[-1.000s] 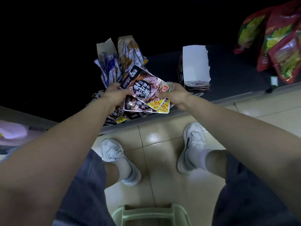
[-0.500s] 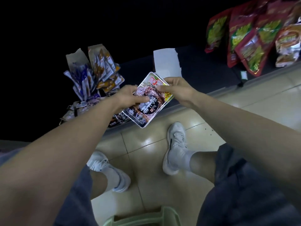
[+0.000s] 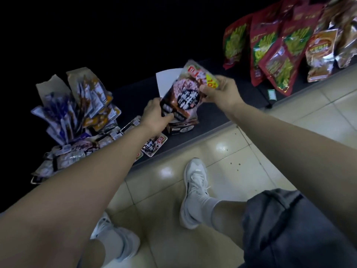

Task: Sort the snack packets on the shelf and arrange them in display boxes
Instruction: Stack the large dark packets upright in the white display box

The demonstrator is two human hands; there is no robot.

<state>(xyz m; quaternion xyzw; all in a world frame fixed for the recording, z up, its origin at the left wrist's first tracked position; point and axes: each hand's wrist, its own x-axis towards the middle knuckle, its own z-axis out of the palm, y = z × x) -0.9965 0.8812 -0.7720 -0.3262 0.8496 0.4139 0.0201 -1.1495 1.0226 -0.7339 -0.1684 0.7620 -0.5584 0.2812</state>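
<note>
Starting at the left end of the shelf (image 3: pixel 131 97), sachets (image 3: pixel 77 105) are seen standing upright and fanned in their boxes. In front of them, loose packets (image 3: pixel 69 155) are strewn along the front edge, and one packet (image 3: pixel 154 146) lies right at that edge, under the left forearm.

Near the middle of the shelf, a stack (image 3: pixel 185 95) of packets is held tilted above a display box (image 3: pixel 181 128), whose white flap (image 3: pixel 164 82) stands up behind. The lower end of the stack is gripped by the left hand (image 3: pixel 156 117), with the fingers curled round it. The upper corner is pinched by the right hand (image 3: pixel 222 91) between thumb and fingers. How many packets are in the stack cannot be told. Whether the stack touches the box cannot be told either.

Toward the right end, red bags (image 3: pixel 270 55) are propped against the back, well apart from the hands.

The stack is judged to be about to be lowered into the box. Glossy packets could slide apart if either grip is loosened before the stack is seated. A corner could be caught on the box wall or flap, and the light box could be shoved or tipped. The packet at the front edge could be swept to the floor if the left forearm is dropped or drawn back carelessly.
</note>
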